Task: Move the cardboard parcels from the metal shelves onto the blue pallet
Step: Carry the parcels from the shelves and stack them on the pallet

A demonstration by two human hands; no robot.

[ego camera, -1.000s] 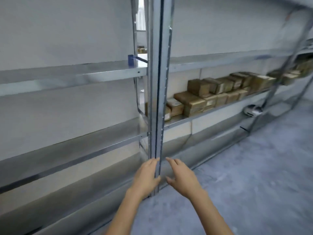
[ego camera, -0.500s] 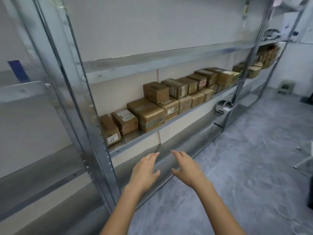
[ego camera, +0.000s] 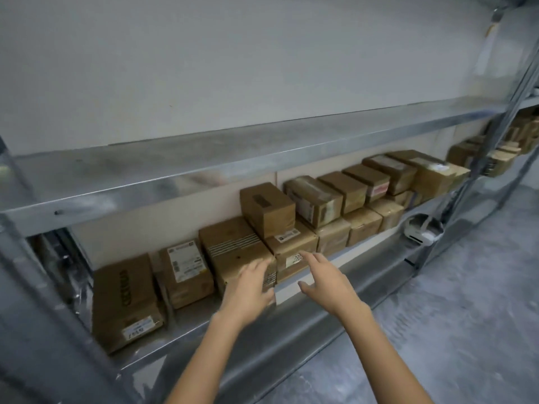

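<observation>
Centre frame: your open left hand (ego camera: pixel 250 287) is nearer, at the front end of the striped parcel (ego camera: pixel 233 249) lying lengthwise into the metal shelf (ego camera: pixel 186 328), with your right hand (ego camera: pixel 326 284) spread and empty just to its right.

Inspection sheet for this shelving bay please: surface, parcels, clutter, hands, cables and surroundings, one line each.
Surface: metal shelf carrying a row of parcels.
Job's things: cardboard parcels side by side, some stacked two high; further parcels in the next bay; blue pallet not in view.
Clutter: white device on the lower shelf.
Grippers: left hand open, fingers at the striped parcel; right hand open in front of the labelled parcel; neither grips anything.
Cables: nothing seen.
Surroundings: white wall, grey floor.
</observation>
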